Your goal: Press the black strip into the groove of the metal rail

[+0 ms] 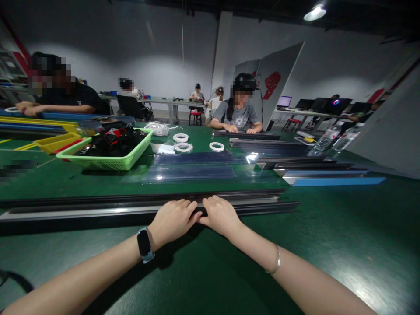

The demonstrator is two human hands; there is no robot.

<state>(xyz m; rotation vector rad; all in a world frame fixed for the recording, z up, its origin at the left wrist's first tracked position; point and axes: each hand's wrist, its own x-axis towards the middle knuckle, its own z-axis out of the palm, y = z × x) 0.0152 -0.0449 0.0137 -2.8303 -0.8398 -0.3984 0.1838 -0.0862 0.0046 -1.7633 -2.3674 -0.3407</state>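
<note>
A long black and silver metal rail point(98, 208) lies across the green table point(328, 245) in front of me. My left hand point(172, 221), with a dark smartwatch on its wrist, and my right hand point(219, 215), with a thin bracelet on its wrist, rest side by side on the rail's middle. The fingers of both are curled over its near edge and pressed onto it. The fingertips are hidden behind the knuckles.
A green basket point(108, 162) of black and red parts stands at the left, with a yellow tray point(55, 142) beside it. White tape rolls point(216, 146) and clear plastic sheets lie beyond the rail. More rails point(311, 168) are stacked at the right. Across the table, a seated person point(238, 116) works on another rail.
</note>
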